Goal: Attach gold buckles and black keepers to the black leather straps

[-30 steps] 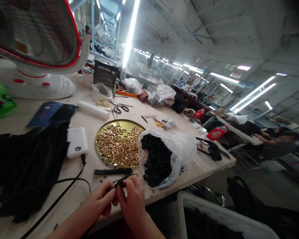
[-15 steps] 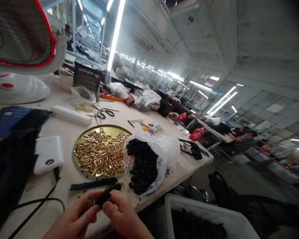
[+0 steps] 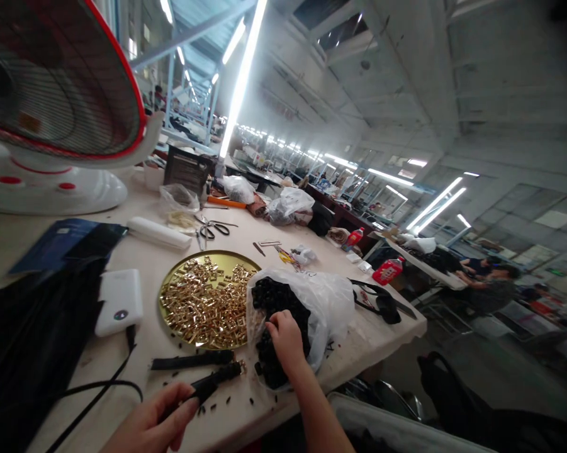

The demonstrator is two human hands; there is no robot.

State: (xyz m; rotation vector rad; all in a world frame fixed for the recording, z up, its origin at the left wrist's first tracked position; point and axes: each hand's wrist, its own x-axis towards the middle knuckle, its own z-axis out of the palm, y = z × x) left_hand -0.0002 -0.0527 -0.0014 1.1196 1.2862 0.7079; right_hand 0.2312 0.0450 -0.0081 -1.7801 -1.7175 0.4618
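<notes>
Low in the view, my left hand [image 3: 153, 418] pinches one end of a black strap [image 3: 217, 379], whose far end carries a small gold-coloured metal piece. My right hand [image 3: 287, 340] is at the mouth of a clear plastic bag [image 3: 333, 302], over a heap of small black pieces [image 3: 276, 294]. Its fingers are bent together at the heap, and whatever is between them is hidden. A second black strap [image 3: 191, 360] lies flat just beyond the held one. Behind them stands a round gold tray [image 3: 175, 269] full of small gold buckles [image 3: 205, 305].
A white power bank [image 3: 117, 302] with a black cable sits left, near black sheeting [image 3: 38, 346]. A large fan [image 3: 70, 94] looms at the upper left. Scissors [image 3: 214, 229] and pliers [image 3: 286, 255] lie farther back. Below the table's right edge is a white bin [image 3: 382, 409].
My right hand has left the strap and moved up and right to the black pieces in the bag. My left hand keeps the strap. The camera view has shifted slightly.
</notes>
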